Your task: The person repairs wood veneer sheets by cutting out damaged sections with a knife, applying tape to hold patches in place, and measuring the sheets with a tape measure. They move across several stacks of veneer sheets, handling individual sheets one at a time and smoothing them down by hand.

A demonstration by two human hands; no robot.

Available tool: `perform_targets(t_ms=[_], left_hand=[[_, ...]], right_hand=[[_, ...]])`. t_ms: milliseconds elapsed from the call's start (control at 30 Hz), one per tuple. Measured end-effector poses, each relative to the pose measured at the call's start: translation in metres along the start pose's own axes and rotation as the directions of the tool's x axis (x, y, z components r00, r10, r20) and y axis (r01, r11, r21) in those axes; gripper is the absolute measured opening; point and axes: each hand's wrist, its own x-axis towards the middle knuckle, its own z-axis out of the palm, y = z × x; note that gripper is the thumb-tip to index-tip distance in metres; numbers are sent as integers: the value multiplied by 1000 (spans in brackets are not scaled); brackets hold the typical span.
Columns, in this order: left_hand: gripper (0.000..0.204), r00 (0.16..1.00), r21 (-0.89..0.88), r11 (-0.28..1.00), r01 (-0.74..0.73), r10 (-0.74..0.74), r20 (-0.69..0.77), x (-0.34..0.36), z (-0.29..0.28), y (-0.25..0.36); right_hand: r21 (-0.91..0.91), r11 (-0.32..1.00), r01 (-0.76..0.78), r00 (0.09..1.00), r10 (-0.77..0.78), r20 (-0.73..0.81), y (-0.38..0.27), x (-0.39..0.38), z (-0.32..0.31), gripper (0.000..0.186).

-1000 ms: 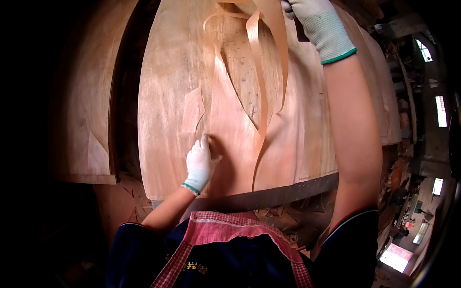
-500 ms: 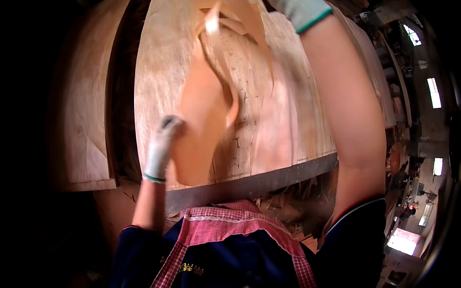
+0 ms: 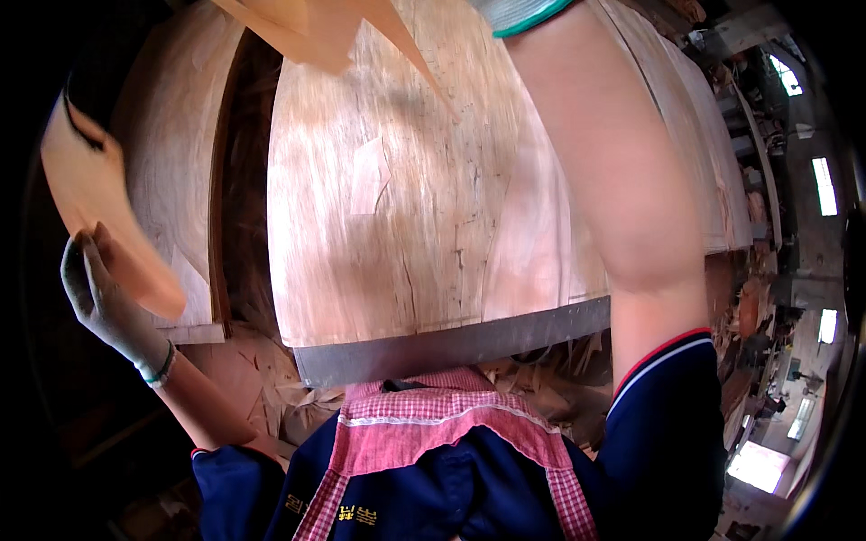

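At the far left my left hand [image 3: 104,302], in a whitish glove with grey fingertips, is closed on the edge of an orange-brown strip of wood veneer [image 3: 144,261]. The strip hangs curved, out past the wood stack in the middle. Across the stack my right arm reaches to the top edge, where only the gloved wrist part of my right hand [image 3: 528,11] shows; its fingers are out of the picture. Another ragged veneer piece [image 3: 302,32] spans the top over the pale stack of wood sheets [image 3: 361,261]. A small pinkish veneer scrap [image 3: 368,178] lies on the stack's top.
A dark grey metal edge [image 3: 451,341] runs along the stack's near side. To the left stands a second stack of sheets [image 3: 185,135], beyond a dark gap. Veneer scraps [image 3: 280,388] litter the floor. More sheets [image 3: 695,153] lie right of my right arm.
My left hand has swung out leftward with a veneer strip, off the middle stack. The veneer at the top has shifted left, uncovering the stack's surface and a small scrap. My right hand moved slightly up and left.
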Motion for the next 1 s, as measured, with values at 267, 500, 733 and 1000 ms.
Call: perform_targets(t_ms=[267,500,733,1000], left_hand=[[22,814,-474,804,359,-21,581,-26,69,177],[14,775,-495,868,46,282,565,-130,146,216],[32,113,-201,457,867,211,971,-210,165,233],[32,680,-470,715,518,-11,733,-171,185,195]], right_hand=[[-385,555,-738,662,483,-573,127,-188,-87,29],[354,564,-746,318,769,-555,76,-345,23,20],[494,302,-816,179,943,-281,84,-387,92,38],[330,366,-870,236,897,-374,106,-426,93,14]])
